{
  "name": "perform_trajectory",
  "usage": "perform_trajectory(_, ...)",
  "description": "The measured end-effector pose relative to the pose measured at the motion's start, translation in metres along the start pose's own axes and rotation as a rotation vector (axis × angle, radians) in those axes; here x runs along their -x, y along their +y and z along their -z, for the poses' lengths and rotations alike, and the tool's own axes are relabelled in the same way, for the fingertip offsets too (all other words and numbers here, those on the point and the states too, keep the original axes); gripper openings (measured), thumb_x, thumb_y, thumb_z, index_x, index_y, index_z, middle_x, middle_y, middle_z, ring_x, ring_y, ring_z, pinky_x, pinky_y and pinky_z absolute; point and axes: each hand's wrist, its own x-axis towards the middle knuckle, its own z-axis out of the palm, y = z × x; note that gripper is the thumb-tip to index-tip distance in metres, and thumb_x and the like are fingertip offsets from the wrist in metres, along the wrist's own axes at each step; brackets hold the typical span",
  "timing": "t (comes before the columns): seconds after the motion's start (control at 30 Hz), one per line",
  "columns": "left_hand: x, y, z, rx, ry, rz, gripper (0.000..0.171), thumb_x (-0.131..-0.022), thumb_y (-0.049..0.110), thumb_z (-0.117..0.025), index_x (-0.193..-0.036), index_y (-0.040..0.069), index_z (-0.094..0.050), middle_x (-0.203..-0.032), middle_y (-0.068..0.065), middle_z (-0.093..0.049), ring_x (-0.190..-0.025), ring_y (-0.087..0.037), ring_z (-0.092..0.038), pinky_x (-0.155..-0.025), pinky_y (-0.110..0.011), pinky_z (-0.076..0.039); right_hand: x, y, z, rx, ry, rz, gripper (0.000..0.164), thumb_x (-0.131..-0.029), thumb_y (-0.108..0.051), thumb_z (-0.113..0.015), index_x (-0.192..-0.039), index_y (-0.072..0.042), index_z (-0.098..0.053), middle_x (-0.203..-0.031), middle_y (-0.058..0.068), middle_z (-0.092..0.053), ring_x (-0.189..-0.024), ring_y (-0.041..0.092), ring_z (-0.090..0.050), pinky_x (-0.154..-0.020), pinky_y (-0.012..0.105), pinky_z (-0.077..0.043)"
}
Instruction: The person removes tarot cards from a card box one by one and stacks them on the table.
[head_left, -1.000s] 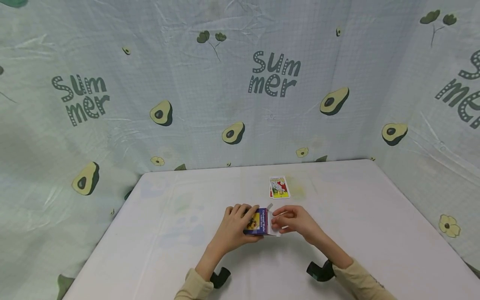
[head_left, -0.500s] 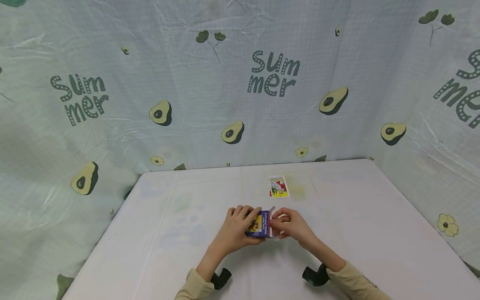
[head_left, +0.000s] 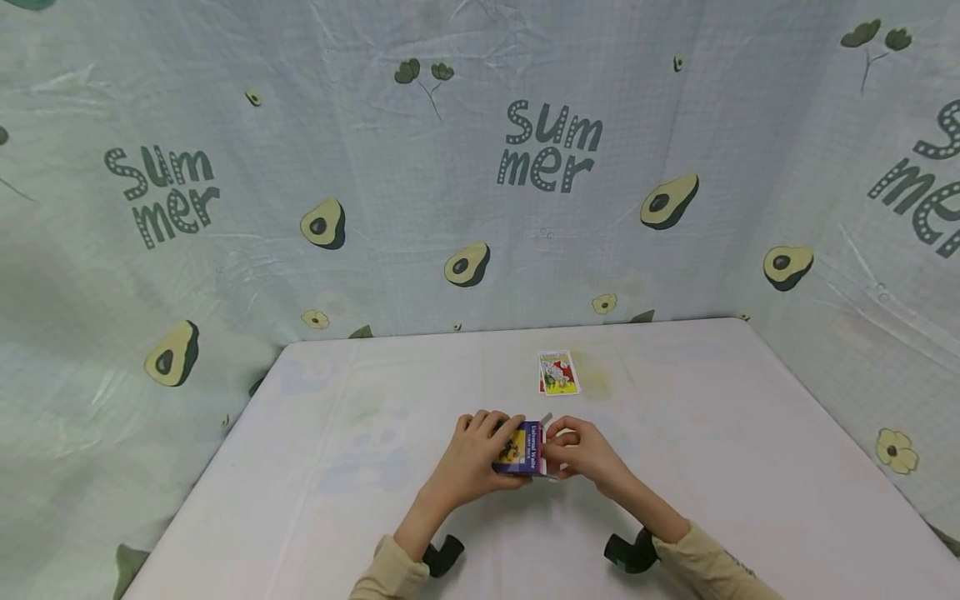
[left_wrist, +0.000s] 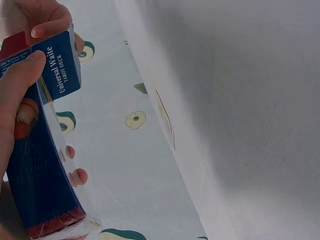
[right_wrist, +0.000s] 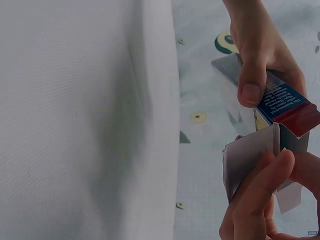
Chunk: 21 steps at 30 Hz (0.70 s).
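Note:
My left hand grips a blue tarot deck box, fingers over the far side and thumb along the near side. Its opening faces right. In the left wrist view the lid, printed "Universal Waite", is bent out from the box, and a red side flap stands out beside it. My right hand is at that opening, its fingers curled. Seen from the right wrist, the thumb and fingers pinch at the lid's pale inner side. What lies inside the box is hidden.
Beyond the hands, a pair of overlapping picture cards lies on the white table. A printed curtain rises behind the table's back edge. Black curved pieces sit at both wrists.
My right hand has moved left to the box opening, and its fingers have closed in at the lid. The box and left hand have shifted slightly right. The cards have stayed put.

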Motion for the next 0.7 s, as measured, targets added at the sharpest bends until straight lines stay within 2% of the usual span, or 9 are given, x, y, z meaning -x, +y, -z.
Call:
perform_trajectory(0.2, 0.0007, -0.0010, 0.0001, 0.000, 0.007, 0.002, 0.078, -0.063, 0.054, -0.072, -0.127, 0.019, -0.046, -0.106, 0.001, -0.053, -0.096, -0.016, -0.048, -0.083, -0.037, -0.037, -0.0002, -0.0016, 0.0004, 0.015, 0.017, -0.009, 0.029, -0.081, -0.014, -0.062, -0.098, 0.004, -0.049, -0.072, 0.001, -0.062, -0.060, 0.009, -0.055, -0.053, 0.026, -0.050)
perform_trajectory(0.43, 0.0005, -0.0012, 0.0005, -0.008, -0.008, 0.014, 0.078, -0.063, 0.054, -0.072, -0.127, 0.017, -0.047, -0.107, 0.000, -0.054, -0.096, -0.016, -0.049, -0.083, -0.037, -0.037, 0.0001, -0.0010, 0.0035, 0.004, -0.007, -0.007, 0.039, -0.080, -0.027, -0.066, -0.099, 0.003, -0.049, -0.069, -0.002, -0.062, -0.060, 0.009, -0.056, -0.055, 0.026, -0.049)
perform_trajectory(0.7, 0.0003, -0.0024, 0.0015, -0.012, -0.010, 0.021, 0.078, -0.063, 0.053, -0.072, -0.127, 0.017, -0.047, -0.107, 0.000, -0.054, -0.095, -0.016, -0.049, -0.082, -0.037, -0.037, -0.0016, -0.0037, 0.0086, 0.005, -0.011, -0.039, 0.039, -0.081, -0.020, -0.064, -0.107, 0.003, -0.049, -0.075, -0.001, -0.064, -0.063, 0.011, -0.058, -0.055, 0.025, -0.049)
